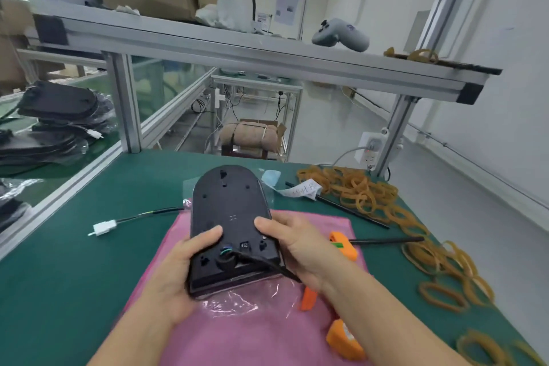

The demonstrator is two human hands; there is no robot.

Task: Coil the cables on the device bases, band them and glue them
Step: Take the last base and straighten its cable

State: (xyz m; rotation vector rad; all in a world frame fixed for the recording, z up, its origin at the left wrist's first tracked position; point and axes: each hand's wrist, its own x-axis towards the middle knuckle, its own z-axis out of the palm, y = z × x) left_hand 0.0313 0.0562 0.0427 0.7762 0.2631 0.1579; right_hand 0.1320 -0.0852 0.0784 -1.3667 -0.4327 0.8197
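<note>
Right now I hold the black device base (231, 217) in both hands over the pink cloth (255, 333). My left hand (181, 270) wraps the corner at 7 o'clock, thumb on top. My right hand (297, 246) grips the side at 3 o'clock. The cable (261, 264) runs loose, its white plug (104, 227) lying at 9 o'clock. No coil, no band, no glue yet, I think. Rubber bands (362, 190) wait at 2 o'clock, the orange glue gun (341, 333) at 5.

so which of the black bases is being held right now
The base over the pink cloth, gripped at its near end by the left hand and right hand. The others lie stacked at far left, untouched.
</note>
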